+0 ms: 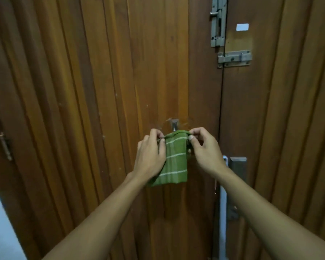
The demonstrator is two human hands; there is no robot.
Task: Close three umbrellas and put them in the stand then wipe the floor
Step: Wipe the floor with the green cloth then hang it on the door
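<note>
The door (101, 91) is wood, built of vertical boards in a warm reddish brown with visible grain and a light satin sheen; small pale scuffs and scratches mark it around the hook (174, 125), which looks like bright metal. The cloth (174, 160) is woven fabric, matt green with thin white stripes crossing in a check, soft and folded. The upright bolt (218, 21) and the sliding latch (235, 58) are dull grey metal, worn and unpolished. The lock plate (238, 167) looks like brushed grey metal. A small white label (242, 27) has a flat, paper-like face.
</note>
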